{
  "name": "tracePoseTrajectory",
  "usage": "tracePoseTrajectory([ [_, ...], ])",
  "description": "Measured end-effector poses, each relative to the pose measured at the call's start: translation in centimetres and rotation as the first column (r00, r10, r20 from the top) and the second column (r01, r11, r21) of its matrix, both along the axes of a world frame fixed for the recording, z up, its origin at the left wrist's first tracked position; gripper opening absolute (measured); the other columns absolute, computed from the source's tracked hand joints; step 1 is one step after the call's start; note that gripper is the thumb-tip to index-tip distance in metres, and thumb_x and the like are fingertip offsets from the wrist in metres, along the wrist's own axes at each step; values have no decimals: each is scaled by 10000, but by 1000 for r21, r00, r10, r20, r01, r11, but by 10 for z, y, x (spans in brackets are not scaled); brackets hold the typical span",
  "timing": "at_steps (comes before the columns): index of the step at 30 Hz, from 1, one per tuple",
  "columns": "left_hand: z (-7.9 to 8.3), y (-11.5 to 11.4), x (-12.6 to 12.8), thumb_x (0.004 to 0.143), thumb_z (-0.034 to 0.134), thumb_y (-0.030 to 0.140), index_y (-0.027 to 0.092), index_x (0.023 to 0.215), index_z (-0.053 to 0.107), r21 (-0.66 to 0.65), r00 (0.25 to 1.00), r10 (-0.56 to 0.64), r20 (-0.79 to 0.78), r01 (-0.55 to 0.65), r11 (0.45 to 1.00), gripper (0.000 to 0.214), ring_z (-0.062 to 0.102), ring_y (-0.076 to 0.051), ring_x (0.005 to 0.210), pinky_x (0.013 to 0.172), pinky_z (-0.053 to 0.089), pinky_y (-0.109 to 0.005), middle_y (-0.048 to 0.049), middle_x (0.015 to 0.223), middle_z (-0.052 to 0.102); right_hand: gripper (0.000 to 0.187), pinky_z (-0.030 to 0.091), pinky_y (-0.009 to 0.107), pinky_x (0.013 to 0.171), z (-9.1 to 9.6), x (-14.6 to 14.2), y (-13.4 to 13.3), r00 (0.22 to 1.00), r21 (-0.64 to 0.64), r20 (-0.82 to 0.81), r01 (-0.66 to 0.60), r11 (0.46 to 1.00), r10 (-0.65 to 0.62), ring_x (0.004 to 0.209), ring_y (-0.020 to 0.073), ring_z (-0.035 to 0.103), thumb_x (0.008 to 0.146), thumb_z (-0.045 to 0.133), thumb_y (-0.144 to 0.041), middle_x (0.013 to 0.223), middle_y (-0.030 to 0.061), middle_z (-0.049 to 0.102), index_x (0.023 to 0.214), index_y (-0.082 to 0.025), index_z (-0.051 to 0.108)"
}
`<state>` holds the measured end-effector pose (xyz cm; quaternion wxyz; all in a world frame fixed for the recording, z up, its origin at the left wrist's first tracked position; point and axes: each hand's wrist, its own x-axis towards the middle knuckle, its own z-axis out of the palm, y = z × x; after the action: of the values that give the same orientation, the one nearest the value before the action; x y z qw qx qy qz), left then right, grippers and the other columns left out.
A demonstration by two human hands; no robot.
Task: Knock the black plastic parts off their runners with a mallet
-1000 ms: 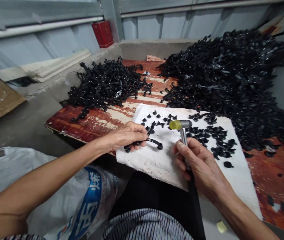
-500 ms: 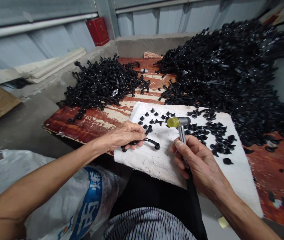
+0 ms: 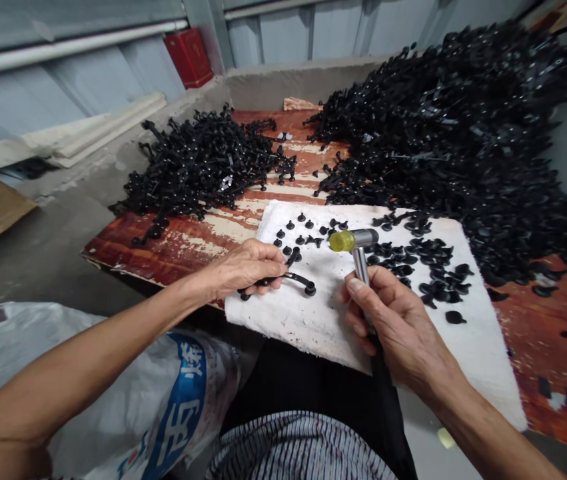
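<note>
From my remote seat, the last second shows little change: the view has tipped slightly, and both hands keep the same pose over the cloth. The same work stays in hand, with nothing newly set down that I can see.

A worn wooden board (image 3: 163, 243), stained red and peeling in pale streaks, fills the middle of the view. A huge heap of glossy black parts (image 3: 453, 147) spreads across its right side, and a smaller tangled heap (image 3: 198, 167) lies to the left. Nearer me sits a thick white cloth (image 3: 303, 320), rough and speckled with dirt, scattered with small black studs (image 3: 293, 240) and flat black pieces (image 3: 438, 270).

My left hand (image 3: 246, 270) is closed firmly around a curved black bar (image 3: 298, 280), which has a round knob at each visible end and sits just above the cloth. My right hand (image 3: 398, 320) is wrapped around the metal shaft of a mallet (image 3: 356, 240), holding it upright beside the bar but not touching it. The mallet's head is smooth grey metal with a translucent yellow tip (image 3: 342, 241), which points toward the bar.
</note>
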<state>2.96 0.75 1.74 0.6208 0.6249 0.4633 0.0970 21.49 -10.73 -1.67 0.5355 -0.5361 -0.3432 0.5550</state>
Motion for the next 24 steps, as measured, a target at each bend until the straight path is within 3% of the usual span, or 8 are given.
tracePoseTrajectory([
  [6,3,2,1,774,606,188,134,700,566,8,996,-22,-82,23,1000,100,403,-32,349,316,236,-138,23,525,562,383,301,144,287,-2,0,0,1000,31,16,-19,999,18,405,40,380,790,694,-536,701,-39,542,798,-202,507],
  [16,-2,13,-2,767,658,250,129,665,587,-69,1000,-18,-17,17,997,173,352,-17,322,302,192,-135,7,516,560,379,296,150,302,-5,2,-3,999,10,31,-38,999,38,420,47,385,828,644,-566,728,-26,565,825,-209,518],
  [24,-2,13,-3,743,709,310,129,673,597,-40,998,-54,-30,52,998,224,340,-14,330,311,188,-147,5,527,564,374,314,147,308,-2,2,-2,998,20,51,-45,999,44,428,52,408,833,637,-561,716,-31,563,825,-208,514],
])
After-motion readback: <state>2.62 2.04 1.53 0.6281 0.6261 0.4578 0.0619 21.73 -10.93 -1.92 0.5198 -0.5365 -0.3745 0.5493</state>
